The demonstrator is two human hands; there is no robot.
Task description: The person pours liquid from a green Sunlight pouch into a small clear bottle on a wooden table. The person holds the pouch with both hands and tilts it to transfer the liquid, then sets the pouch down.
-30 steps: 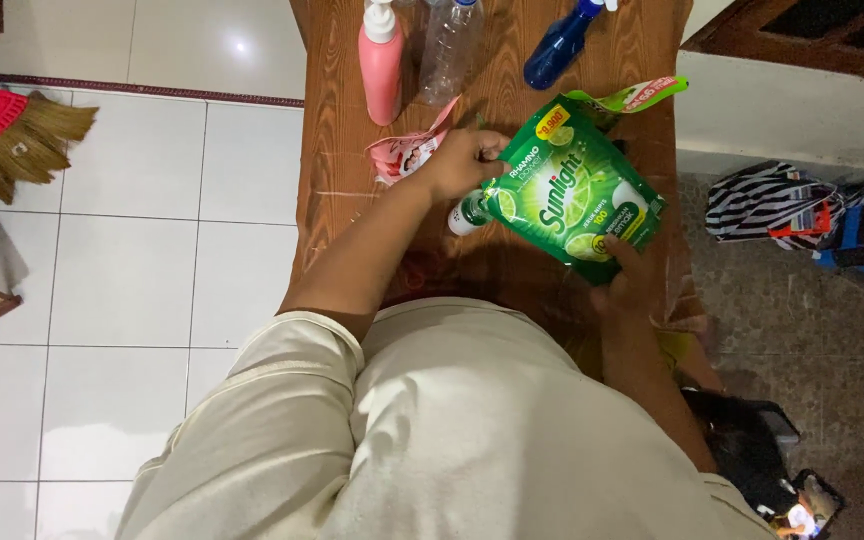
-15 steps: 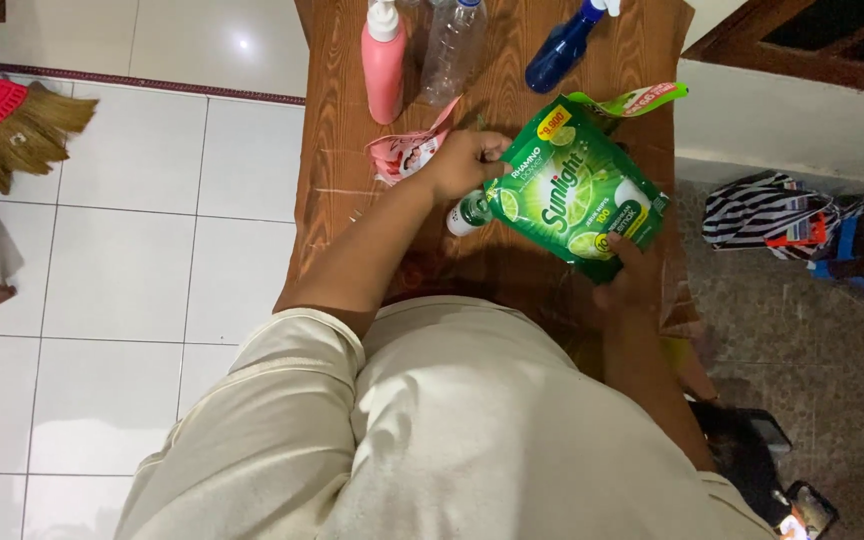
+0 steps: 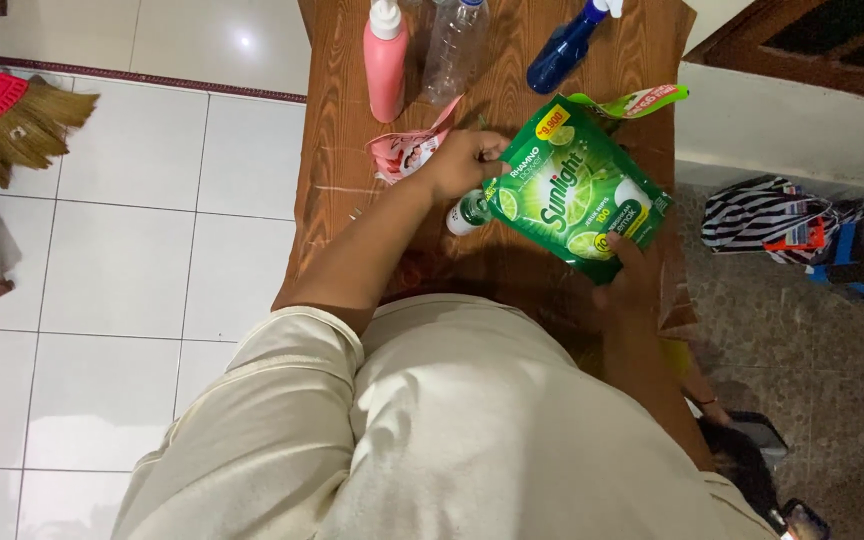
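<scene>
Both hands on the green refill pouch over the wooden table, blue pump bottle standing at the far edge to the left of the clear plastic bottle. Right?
Not quite: in the head view the pump bottle left of the clear plastic bottle is pink, not blue; the blue one is a spray bottle further right. The rest holds: left hand and right hand both grip the green refill pouch over the wooden table.

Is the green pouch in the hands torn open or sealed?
Open: the green pouch has its top strip torn and hanging from one corner. Both hands hold it.
</scene>
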